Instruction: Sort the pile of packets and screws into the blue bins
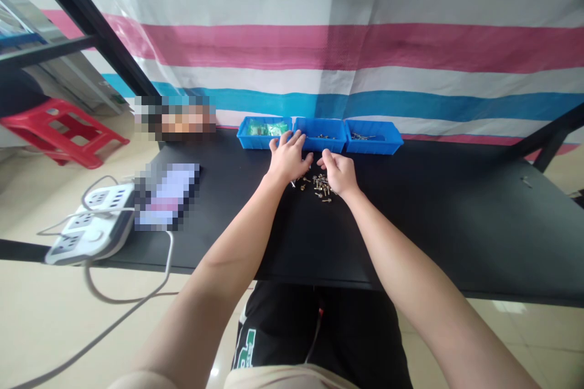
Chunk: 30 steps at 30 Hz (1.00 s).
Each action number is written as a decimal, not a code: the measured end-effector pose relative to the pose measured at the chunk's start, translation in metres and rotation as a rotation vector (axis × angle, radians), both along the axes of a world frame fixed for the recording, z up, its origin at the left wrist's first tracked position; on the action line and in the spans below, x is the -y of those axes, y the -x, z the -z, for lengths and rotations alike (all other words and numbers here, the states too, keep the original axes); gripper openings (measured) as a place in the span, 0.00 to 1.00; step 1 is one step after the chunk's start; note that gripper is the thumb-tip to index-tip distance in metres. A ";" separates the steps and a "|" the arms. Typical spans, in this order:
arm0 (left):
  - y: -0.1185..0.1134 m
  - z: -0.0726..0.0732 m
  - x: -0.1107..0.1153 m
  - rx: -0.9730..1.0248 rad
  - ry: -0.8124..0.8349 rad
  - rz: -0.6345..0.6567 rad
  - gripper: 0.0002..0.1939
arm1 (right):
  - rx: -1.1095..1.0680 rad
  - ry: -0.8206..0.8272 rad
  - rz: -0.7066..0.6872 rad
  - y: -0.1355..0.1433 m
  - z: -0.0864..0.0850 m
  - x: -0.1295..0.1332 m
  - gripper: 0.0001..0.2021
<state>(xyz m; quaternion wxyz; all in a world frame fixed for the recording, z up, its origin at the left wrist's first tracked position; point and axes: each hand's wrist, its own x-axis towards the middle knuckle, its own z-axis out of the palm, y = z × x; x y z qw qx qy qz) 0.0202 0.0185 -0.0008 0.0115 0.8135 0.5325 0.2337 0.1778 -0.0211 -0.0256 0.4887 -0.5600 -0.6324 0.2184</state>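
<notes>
While the left hand (289,161) spreads its fingers, the right hand (341,174) curls beside small silvery metal screws (320,186), holds unclear; apparent picking calls for pinching.

The top (292,378) is pale beige; the pants (365,328) are black, with green-and-white lettering (249,346) on the left leg. A thin dark cord (312,343), perhaps a drawstring, shows red near its end. Forearms (237,243) are bare.

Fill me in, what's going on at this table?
Someone's working bare-handed at a black table over a loose pile of small metal screws. The left hand is spread near the left and middle of three blue bins; the right hand, curled, is at the pile. Whether either holds a screw isn't clear.
</notes>
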 end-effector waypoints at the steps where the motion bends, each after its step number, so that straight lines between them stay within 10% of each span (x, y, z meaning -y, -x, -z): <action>1: 0.000 0.000 0.000 -0.007 0.004 0.001 0.32 | 0.005 0.002 0.000 0.000 0.000 0.000 0.35; 20: 0.000 -0.004 0.002 -0.008 0.002 -0.001 0.30 | 0.518 0.049 0.097 -0.003 -0.007 0.003 0.12; 30: -0.001 -0.005 0.003 0.058 -0.053 -0.039 0.25 | 0.721 0.181 -0.011 0.000 -0.009 0.006 0.22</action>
